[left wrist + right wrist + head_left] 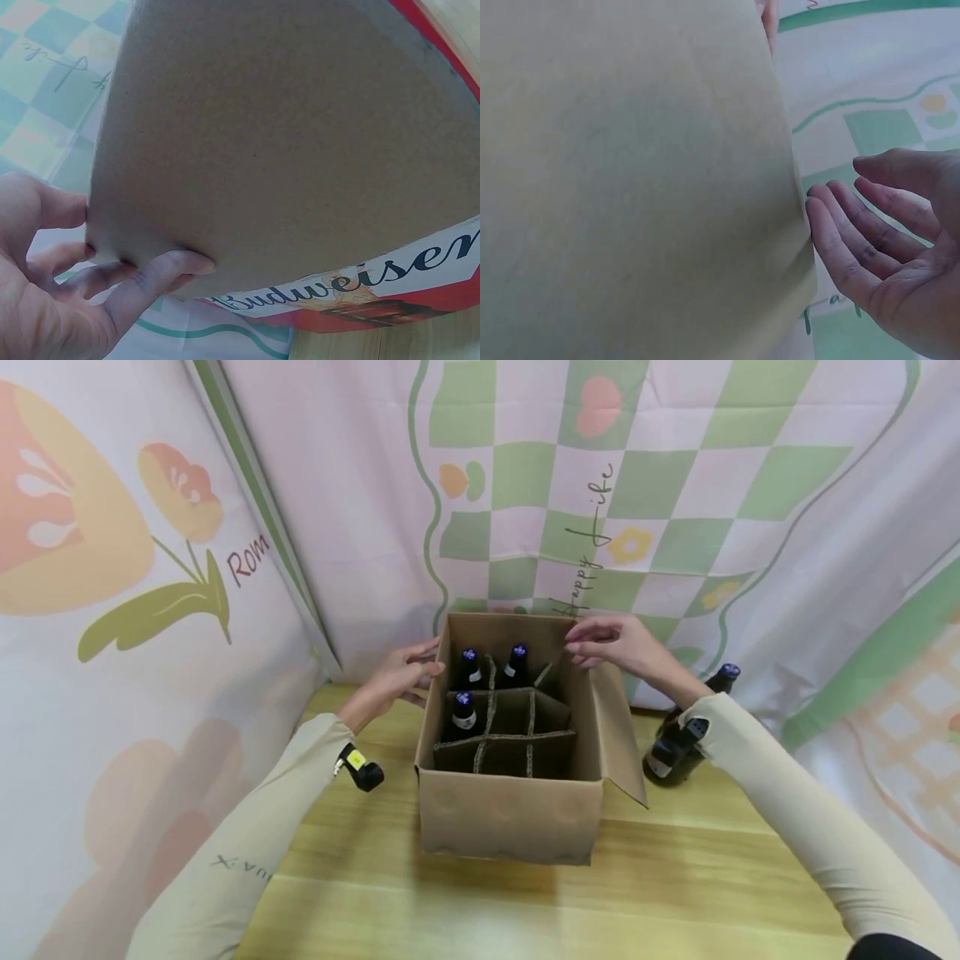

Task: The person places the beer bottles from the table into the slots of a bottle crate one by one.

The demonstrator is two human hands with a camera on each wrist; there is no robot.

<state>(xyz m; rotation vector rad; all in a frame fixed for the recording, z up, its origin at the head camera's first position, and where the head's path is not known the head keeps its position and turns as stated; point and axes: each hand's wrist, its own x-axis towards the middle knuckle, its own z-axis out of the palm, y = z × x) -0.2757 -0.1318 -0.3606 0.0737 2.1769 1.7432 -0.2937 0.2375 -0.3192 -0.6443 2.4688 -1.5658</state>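
A cardboard box stands upright with its top open and dividers inside. Three dark bottles with blue caps are in it: a front-left bottle, a back-left bottle and a bottle beside that one. At the box's left rim, my left hand pinches the edge of a brown flap. My right hand is at the back right corner, thumb and fingers apart. In the right wrist view, its loosely bent fingertips lie right at the edge of a cardboard flap.
Another dark bottle stands on the wooden table right of the box, partly hidden by my right forearm. The right flap sticks outward toward it. Patterned curtains hang close behind and on the left.
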